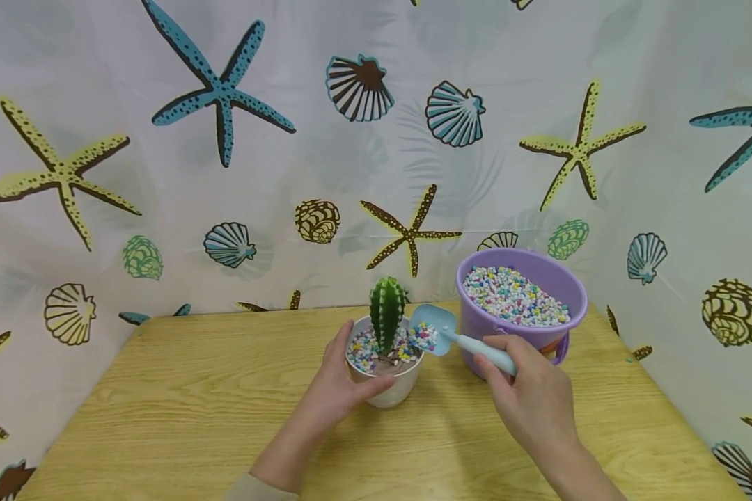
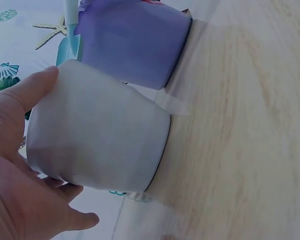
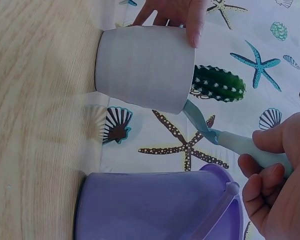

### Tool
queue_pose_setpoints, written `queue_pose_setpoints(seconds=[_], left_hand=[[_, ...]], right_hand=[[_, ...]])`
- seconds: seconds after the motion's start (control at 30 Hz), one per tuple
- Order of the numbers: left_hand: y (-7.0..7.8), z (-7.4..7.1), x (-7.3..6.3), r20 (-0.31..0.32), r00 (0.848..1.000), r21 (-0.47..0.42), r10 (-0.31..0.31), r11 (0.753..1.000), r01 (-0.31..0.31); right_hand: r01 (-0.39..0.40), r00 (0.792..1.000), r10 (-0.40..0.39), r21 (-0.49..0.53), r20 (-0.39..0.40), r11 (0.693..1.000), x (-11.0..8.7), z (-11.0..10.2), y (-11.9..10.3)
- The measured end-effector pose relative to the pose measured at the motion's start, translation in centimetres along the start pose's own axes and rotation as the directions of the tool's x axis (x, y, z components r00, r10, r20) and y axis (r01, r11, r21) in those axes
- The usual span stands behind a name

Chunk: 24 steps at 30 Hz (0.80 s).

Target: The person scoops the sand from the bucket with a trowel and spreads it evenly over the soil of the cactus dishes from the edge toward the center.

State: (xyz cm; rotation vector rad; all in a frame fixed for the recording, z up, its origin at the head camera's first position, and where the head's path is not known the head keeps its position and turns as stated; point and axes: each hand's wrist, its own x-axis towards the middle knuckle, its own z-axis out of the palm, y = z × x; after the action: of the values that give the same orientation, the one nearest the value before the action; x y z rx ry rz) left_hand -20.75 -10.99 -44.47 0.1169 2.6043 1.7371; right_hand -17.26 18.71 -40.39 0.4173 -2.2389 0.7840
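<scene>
A green cactus [image 1: 386, 313] stands upright in a white pot [image 1: 393, 395] on the table. Coloured pebbles [image 1: 363, 350] cover part of the soil around it, leaving a brown patch at the front. My left hand [image 1: 333, 390] grips the pot from its left side, thumb near the front rim. In my right hand [image 1: 535, 391] is the handle of a light blue toy shovel [image 1: 485, 353]. Its blade carries pebbles and tilts at the pot's right rim, as the right wrist view also shows, with the blade tip [image 3: 191, 111] at the rim.
Right of the pot stands a purple bucket [image 1: 471, 316] filled with multicoloured pebbles, its handle [image 3: 217, 212] hanging down at the side. Behind the wooden table [image 1: 194, 396] hangs a white curtain [image 1: 276, 174] printed with shells and starfish, which also runs along both sides.
</scene>
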Motion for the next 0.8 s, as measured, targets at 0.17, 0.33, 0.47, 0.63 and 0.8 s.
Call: queue_pose_setpoints(seconds=[0.17,0.33,0.47,0.63,0.8], left_hand=[[0.0,0.6,0.0,-0.050,0.998,0.025,0.034,0.999,-0.033],[0.0,1.2,-0.2,-0.090,0.994,0.033,0.059,0.998,-0.056],[0.0,1.3,-0.2,-0.080,0.996,0.037,0.046,0.998,-0.043],[0.2,0.6,-0.2,-0.023,1.000,0.007,0.021,1.000,-0.021],[0.5,0.4,-0.2,-0.009,1.000,-0.012,0.008,1.000,-0.008]], right_hand=[[0.022,1.000,-0.022,-0.005,-0.014,1.000,0.0,0.1,0.1],[0.049,0.998,-0.049,-0.012,-0.031,0.999,0.0,0.2,0.2],[0.074,0.996,-0.075,-0.017,-0.042,0.997,-0.1,0.2,0.2],[0.096,0.994,-0.097,-0.023,-0.044,0.995,0.0,0.2,0.2],[0.108,0.993,-0.109,-0.037,-0.046,0.994,0.0,0.2,0.2]])
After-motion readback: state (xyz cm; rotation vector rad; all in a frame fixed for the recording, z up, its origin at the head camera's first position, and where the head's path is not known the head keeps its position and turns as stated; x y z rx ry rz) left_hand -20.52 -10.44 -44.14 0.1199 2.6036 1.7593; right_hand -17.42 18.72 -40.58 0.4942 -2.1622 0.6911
